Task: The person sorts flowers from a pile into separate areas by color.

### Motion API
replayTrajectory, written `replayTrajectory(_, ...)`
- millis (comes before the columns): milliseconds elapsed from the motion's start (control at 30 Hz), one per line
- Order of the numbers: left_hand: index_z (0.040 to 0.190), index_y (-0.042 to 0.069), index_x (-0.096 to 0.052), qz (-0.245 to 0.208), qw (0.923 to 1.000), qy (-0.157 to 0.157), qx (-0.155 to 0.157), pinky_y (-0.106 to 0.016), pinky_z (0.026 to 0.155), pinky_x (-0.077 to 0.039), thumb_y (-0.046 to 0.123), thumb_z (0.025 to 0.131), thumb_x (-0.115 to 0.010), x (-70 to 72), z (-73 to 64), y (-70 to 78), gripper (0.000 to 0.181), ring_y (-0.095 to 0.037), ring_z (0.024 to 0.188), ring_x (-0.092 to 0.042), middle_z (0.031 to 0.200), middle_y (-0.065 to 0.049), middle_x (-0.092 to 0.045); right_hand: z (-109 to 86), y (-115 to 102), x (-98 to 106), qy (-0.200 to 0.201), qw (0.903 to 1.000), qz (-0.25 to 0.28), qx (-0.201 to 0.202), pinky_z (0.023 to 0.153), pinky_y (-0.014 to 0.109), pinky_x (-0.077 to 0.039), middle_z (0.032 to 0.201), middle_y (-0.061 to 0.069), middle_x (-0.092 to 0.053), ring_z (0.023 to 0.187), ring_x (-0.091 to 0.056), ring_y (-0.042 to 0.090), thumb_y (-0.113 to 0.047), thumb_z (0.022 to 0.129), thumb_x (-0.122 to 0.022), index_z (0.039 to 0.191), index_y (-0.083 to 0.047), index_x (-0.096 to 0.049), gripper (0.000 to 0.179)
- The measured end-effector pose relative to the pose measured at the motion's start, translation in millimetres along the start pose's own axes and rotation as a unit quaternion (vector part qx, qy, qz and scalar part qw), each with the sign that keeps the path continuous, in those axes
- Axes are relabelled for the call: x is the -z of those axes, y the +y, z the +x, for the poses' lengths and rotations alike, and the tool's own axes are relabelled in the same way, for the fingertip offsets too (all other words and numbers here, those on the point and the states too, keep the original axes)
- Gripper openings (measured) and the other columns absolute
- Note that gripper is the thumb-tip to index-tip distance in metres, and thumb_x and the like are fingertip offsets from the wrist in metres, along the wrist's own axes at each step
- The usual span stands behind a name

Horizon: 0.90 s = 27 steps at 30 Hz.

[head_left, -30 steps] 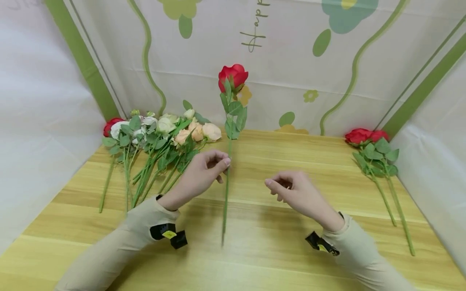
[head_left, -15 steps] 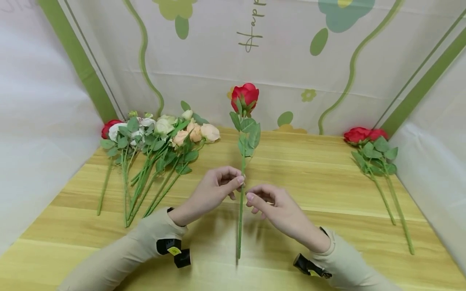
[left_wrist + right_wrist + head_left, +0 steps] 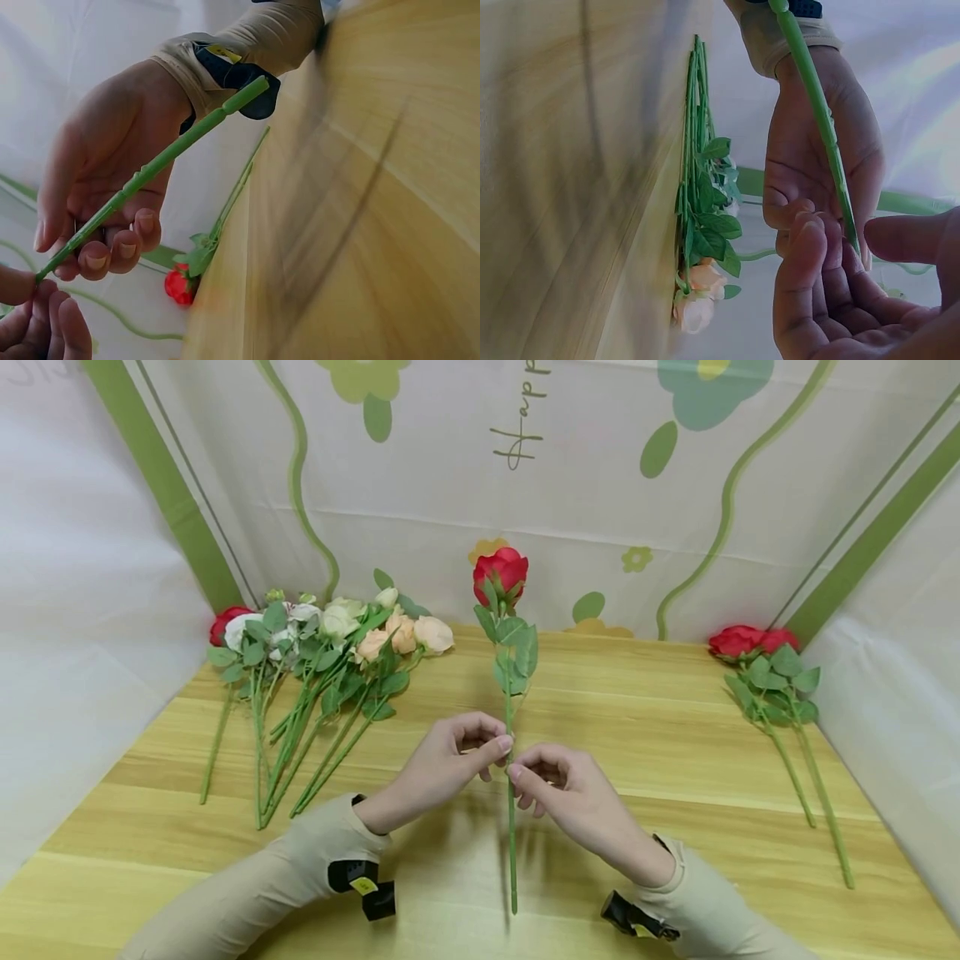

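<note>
– Moved since a second ago: red rose [image 3: 501, 578], now lower and slightly farther right, with the right hand [image 3: 577, 793] brought in to its stem [image 3: 513, 843].

– Where exactly?

– Over the middle of the surface [image 3: 600, 710], tilted, bloom uppermost, stem end apparently off the wood in the left wrist view.

– Held how?

– Pinched at the stem by thumb and fingers of the left hand [image 3: 450, 756]. Right thumb and bent fingers at the stem just below; firm grip or mere touch, impossible to tell.

– How far along?

– Partway, at a guess. Already lying apart on the right: two red roses [image 3: 763, 673]. Lying on the left: one more red bloom [image 3: 227, 627], beside white, cream and peach flowers [image 3: 341, 618]. Held rose not yet set down with either group.

– And the arms?

– Reaching in from both lower corners, left sleeve [image 3: 255, 877] and right sleeve [image 3: 720, 910] slanting inward, hands almost touching, left slightly higher.
</note>
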State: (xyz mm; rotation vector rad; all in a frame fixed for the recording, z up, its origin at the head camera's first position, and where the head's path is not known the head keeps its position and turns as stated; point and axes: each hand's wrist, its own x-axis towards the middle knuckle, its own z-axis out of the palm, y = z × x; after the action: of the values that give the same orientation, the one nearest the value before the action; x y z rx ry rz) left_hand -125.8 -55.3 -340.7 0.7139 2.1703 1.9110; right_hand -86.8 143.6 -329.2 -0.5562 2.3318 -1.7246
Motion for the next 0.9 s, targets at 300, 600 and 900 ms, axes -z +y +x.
replayTrajectory(300, 0.103, 0.004, -0.067, 0.013, 0.9998, -0.010, -0.013, -0.035, 0.065, -0.055, 0.017, 0.098, -0.063, -2.5, -2.3, -1.4, 0.014, -0.032, 0.081, -0.063, 0.098, -0.009, -0.067, 0.2, 4.3, -1.5, -0.021, 0.9996, 0.015, 0.008, 0.062, 0.040, -0.055, 0.077, 0.011, -0.065, 0.067, -0.062, 0.033, -0.020, 0.099, -0.062, 0.092, -0.006, -0.067, 0.017)
replayTrajectory(600, 0.103, 0.007, -0.070, 0.032, 0.9985, -0.025, -0.036, -0.037, 0.065, -0.055, 0.018, 0.097, -0.065, -2.3, -1.8, 0.2, 0.014, -0.024, 0.081, -0.064, 0.093, -0.004, -0.068, -0.4, 5.9, -0.9, -0.035, 0.9994, 0.002, 0.001, 0.063, 0.041, -0.056, 0.077, 0.010, -0.065, 0.068, -0.063, 0.034, -0.021, 0.099, -0.062, 0.090, -0.006, -0.066, 0.018)
replayTrajectory(900, 0.101, 0.009, -0.073, 0.047, 0.9976, -0.034, -0.037, -0.038, 0.065, -0.055, 0.019, 0.097, -0.067, 0.9, -3.2, -0.4, 0.012, -0.021, 0.081, -0.066, 0.091, 0.003, -0.070, 1.0, 4.8, -1.8, -0.053, 0.9986, -0.002, -0.005, 0.064, 0.041, -0.056, 0.078, 0.017, -0.065, 0.067, -0.063, 0.029, -0.015, 0.098, -0.063, 0.087, -0.003, -0.066, 0.016)
